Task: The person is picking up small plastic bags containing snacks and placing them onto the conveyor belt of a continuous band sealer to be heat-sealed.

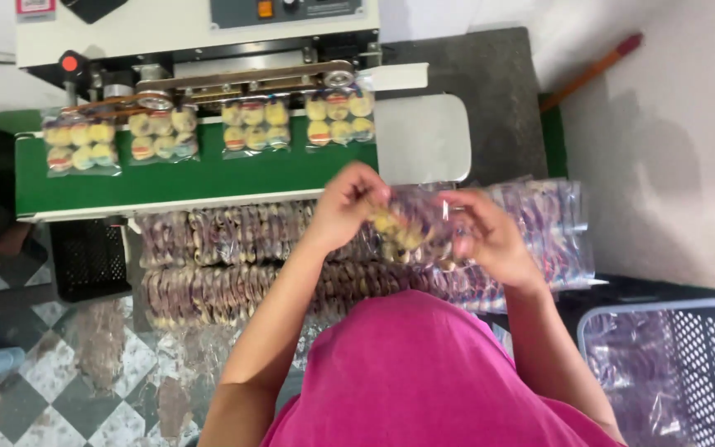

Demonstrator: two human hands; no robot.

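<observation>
Packet [411, 228]: clear plastic, filled with small yellow round sweets, wrapper printed in purple and red, blurred in places. Held at chest height above rows of stacked packets [233, 261], between both hands. Left hand [347, 207]: fingers closed on the packet's left edge. Right hand [490, 236]: fingers curled together round its right edge. Conveyor belt [167, 178]: green, carrying four like packets [208, 128] in a row under the sealing machine [200, 33]. Basket [680, 364]: pale, perforated, low at right, holding more clear packets.
</observation>
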